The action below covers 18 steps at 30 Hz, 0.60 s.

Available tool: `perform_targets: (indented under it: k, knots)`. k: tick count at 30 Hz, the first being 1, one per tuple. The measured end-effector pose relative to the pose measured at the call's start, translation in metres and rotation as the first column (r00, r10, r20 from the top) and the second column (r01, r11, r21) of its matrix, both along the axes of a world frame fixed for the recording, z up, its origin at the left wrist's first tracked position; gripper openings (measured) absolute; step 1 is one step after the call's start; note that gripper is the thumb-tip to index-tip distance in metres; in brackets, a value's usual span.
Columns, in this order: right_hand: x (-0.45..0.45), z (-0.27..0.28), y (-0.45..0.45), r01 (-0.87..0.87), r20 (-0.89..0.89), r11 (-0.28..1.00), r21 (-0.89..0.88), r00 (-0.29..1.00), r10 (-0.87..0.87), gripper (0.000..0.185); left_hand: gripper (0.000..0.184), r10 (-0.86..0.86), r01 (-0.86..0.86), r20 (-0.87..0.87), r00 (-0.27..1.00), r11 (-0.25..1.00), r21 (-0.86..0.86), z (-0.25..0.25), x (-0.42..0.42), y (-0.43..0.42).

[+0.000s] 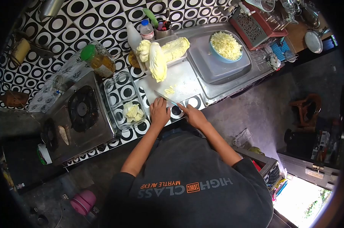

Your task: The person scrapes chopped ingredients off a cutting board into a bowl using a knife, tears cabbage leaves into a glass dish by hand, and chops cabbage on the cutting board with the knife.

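Head view: a person in a dark T-shirt works at a tiled counter (194, 102), both bare hands at the centre of the frame. The right hand (194, 116) keeps a narrow grip, closed on the handle of a knife (166, 98) whose blade points to the upper left, across the lower part of a pale cutting board (187, 79). The left hand (159, 112) lies just beside the blade with its fingers at the board's lower left edge; whether its grip holds a piece cannot be told. Small pale-yellow cut pieces (169, 90) lie on the board just above the blade. At the upper centre, heads of pale cabbage (158, 64) rest in a shallow tray (182, 57), one reaching over the tray's near edge above the board. To the left of the board stands a clear rectangular dish (110, 95), with cabbage chunks (134, 113) gathered in its lower part. Toward the upper right, a blue bowl (219, 57) heaped with shredded cabbage (226, 43) stands in the sink area. At the left of the frame is a stove (99, 121); a green-lidded jar (103, 68) stands beyond it.
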State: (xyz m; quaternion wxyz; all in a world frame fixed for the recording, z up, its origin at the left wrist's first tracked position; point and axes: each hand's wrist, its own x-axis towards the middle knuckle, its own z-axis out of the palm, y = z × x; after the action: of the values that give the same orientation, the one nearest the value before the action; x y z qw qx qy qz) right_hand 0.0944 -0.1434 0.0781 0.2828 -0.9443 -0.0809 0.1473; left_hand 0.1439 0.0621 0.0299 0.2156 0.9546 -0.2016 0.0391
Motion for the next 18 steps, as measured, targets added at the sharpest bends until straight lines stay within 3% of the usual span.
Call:
perform_targets:
  k: [18]
  knots:
    - [0.006, -0.008, -0.005, -0.002, -0.082, 0.998, 0.070, 0.997, 0.008, 0.078, 0.049, 0.009, -0.009, 0.004, 1.000, 1.000, 0.011, -0.003, 0.001, -0.001]
